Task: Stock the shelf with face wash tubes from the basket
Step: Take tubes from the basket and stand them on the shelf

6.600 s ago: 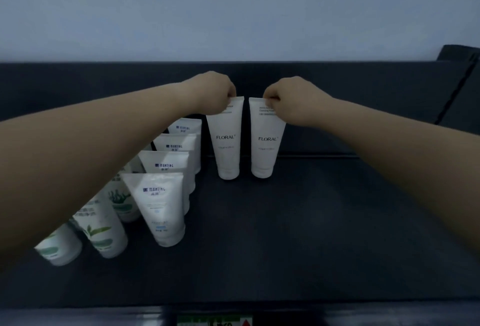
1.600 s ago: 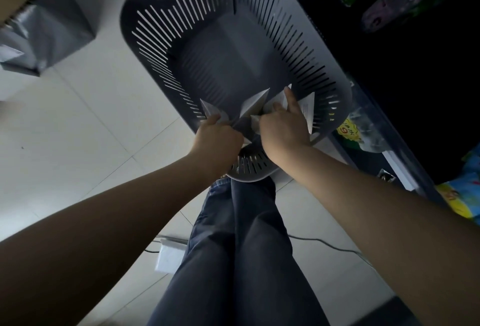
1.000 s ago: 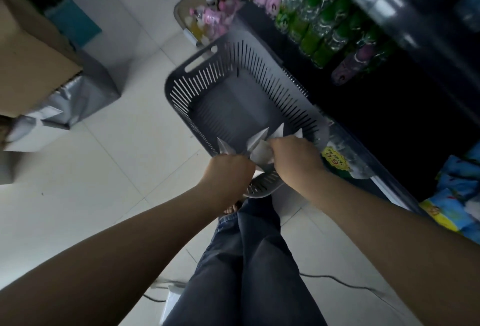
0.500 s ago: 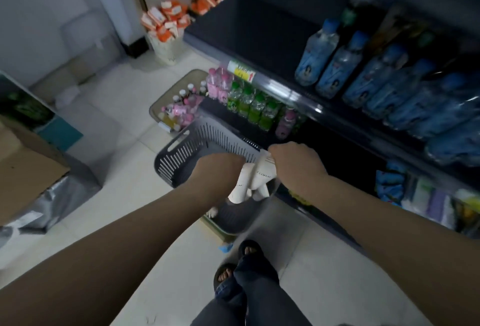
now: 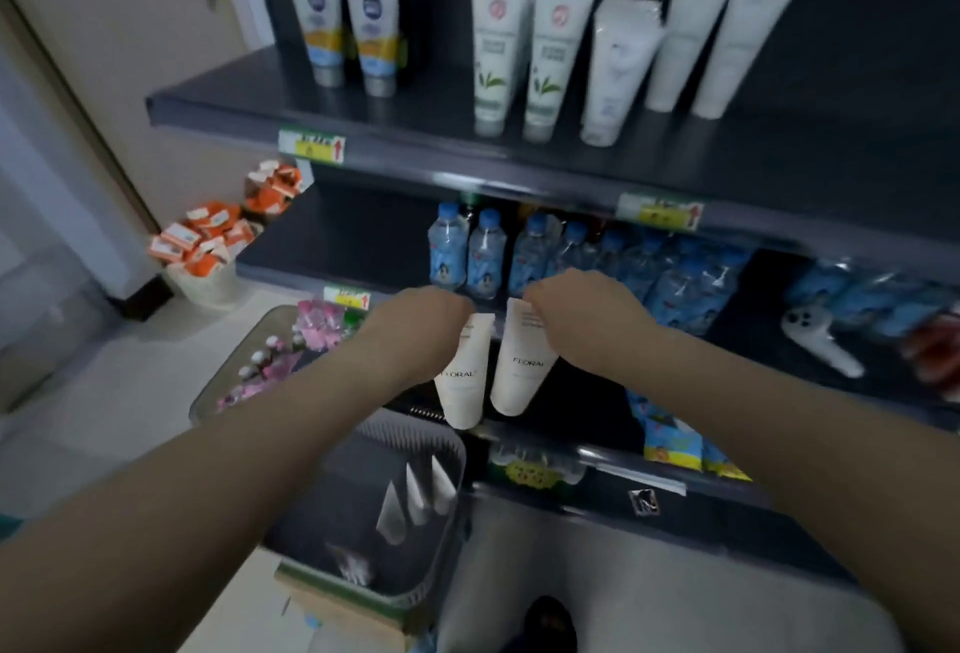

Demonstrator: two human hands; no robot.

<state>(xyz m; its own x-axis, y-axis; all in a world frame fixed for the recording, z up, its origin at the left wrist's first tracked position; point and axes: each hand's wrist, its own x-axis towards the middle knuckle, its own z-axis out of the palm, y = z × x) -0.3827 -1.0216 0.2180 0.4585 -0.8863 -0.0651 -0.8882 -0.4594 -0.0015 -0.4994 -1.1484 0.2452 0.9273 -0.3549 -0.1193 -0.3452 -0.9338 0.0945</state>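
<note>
My left hand [image 5: 421, 322] grips a white FLORAL face wash tube [image 5: 462, 382] by its crimped end, cap hanging down. Just to its right, my right hand [image 5: 582, 309] holds a second white FLORAL tube [image 5: 522, 371] the same way. Both tubes hang in the air in front of the water-bottle shelf, above the grey slotted basket [image 5: 374, 538], where several more white tubes [image 5: 415, 496] lie. The top shelf [image 5: 415, 132] carries standing face wash tubes: blue-and-yellow ones at the left, white ones with green leaves, and two plain white tubes [image 5: 711, 39] at the right.
Blue water bottles [image 5: 467, 252] fill the shelf below the top one, with a white device [image 5: 815, 335] lying further right. Pink bottles sit in a tray [image 5: 260, 366] on the floor at left, orange packets [image 5: 208, 236] in a bin beyond. A cardboard box [image 5: 337, 605] supports the basket.
Both hands have picked one tube each out of the basket and lifted them. My view has swung up from the basket and floor to the shelves.
</note>
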